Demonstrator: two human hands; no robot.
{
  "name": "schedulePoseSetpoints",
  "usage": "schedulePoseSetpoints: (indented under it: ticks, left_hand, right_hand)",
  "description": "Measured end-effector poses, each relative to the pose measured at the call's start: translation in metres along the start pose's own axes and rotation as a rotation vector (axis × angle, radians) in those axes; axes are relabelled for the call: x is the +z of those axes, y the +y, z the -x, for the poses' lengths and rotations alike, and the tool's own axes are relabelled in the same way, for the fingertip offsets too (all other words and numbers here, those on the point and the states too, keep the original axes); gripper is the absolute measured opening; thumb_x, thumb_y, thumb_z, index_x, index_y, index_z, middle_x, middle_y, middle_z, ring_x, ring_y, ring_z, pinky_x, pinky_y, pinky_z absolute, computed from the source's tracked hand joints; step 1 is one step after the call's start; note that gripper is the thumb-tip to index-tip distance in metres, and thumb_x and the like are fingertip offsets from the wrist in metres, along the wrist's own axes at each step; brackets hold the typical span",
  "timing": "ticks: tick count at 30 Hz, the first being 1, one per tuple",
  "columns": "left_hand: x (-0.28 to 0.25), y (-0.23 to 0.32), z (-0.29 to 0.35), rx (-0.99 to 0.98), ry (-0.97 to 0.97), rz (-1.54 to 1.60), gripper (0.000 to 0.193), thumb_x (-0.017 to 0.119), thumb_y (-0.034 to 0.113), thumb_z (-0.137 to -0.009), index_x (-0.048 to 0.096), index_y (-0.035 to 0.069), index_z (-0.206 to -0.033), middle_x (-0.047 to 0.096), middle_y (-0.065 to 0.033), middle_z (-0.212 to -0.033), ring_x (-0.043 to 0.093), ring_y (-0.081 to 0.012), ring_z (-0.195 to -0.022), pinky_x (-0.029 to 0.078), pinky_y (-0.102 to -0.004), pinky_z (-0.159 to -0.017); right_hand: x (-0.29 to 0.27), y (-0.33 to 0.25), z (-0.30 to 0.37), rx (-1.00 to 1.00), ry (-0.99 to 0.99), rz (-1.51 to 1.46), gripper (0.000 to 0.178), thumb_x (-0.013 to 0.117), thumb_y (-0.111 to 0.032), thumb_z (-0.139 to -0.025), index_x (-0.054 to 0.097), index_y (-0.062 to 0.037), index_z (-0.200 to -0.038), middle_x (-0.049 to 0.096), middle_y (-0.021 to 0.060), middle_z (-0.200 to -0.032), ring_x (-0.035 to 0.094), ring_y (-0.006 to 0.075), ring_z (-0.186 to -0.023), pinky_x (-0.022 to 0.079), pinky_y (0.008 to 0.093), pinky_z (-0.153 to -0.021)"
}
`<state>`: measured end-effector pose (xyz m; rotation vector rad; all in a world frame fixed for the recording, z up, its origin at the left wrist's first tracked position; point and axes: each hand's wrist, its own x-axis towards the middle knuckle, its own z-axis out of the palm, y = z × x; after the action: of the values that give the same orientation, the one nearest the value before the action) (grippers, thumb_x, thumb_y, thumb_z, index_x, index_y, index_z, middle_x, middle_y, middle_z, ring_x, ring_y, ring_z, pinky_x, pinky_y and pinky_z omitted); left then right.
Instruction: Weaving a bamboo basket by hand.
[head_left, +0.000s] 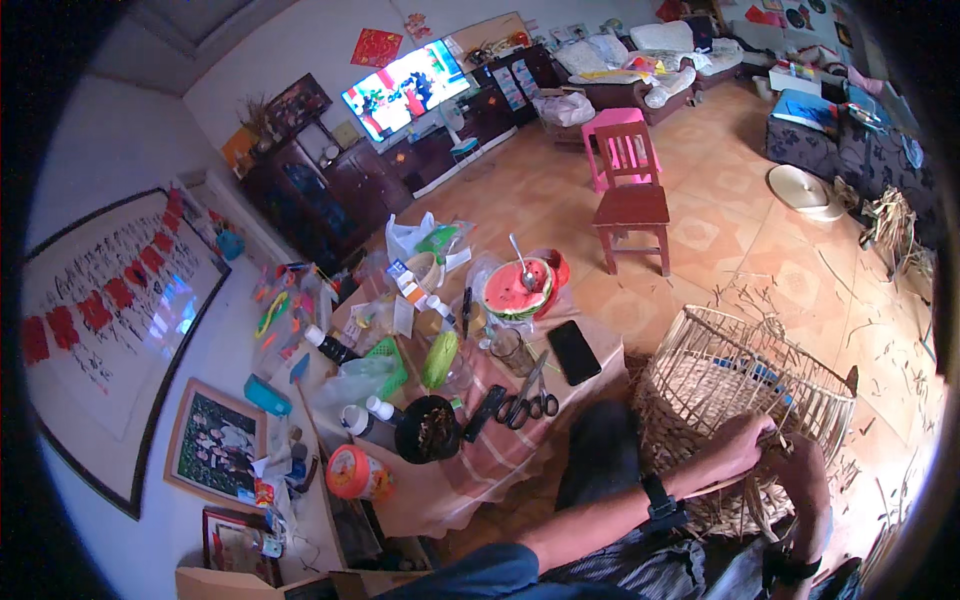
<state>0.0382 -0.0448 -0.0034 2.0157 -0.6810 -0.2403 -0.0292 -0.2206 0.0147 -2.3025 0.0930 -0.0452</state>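
A half-woven straw basket (672, 405) rests by my lap, tilted toward me. Its lower wall is braided, while thin bare stakes stand along the upper part. My left hand (738, 447) is closed at the basket's near side, with a dark watch on that wrist. Close against it, my right hand (797, 468) has its fingers bent inward and pinched. Between the hands run straw strands (757, 508), and the fingers appear closed on them. The exact fingertip contact is too small to see. One pale strip stretches left below my left hand.
A cloth-covered table (520, 455) at my left holds scissors (527, 402), a phone (573, 353), a cut watermelon (517, 290), a dark bowl (428, 430) and bottles. Beyond stand a wooden chair (632, 205) and a television (405, 90). Straw scraps (890, 385) litter the floor at right.
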Motion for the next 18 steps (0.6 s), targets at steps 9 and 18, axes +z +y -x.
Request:
schedulePoseSetpoints:
  ticks: [9, 18]
  left_hand:
    - [-0.003, -0.005, 0.002, 0.013, -0.044, 0.195, 0.033, 0.061, -0.005, -0.085, 0.062, -0.002, -0.118, 0.073, -0.0206, -0.107, 0.07, -0.0317, -0.107, 0.054, -0.0394, -0.092]
    - [0.005, -0.013, 0.0, 0.015, -0.044, 0.17, 0.039, 0.057, -0.008, -0.084, 0.06, -0.002, -0.123, 0.071, -0.0214, -0.109, 0.069, -0.0334, -0.107, 0.053, -0.0406, -0.093]
  right_hand:
    - [0.013, 0.012, -0.005, 0.147, -0.046, -0.57, 0.027, 0.075, 0.002, -0.078, 0.072, 0.0032, -0.104, 0.073, 0.0086, -0.082, 0.061, 0.011, -0.073, 0.051, 0.0313, -0.065]
    - [0.014, 0.008, 0.0, 0.083, 0.059, -0.288, 0.023, 0.075, 0.0, -0.075, 0.072, -0.001, -0.098, 0.073, 0.0119, -0.081, 0.068, 0.0215, -0.073, 0.053, 0.0364, -0.066]
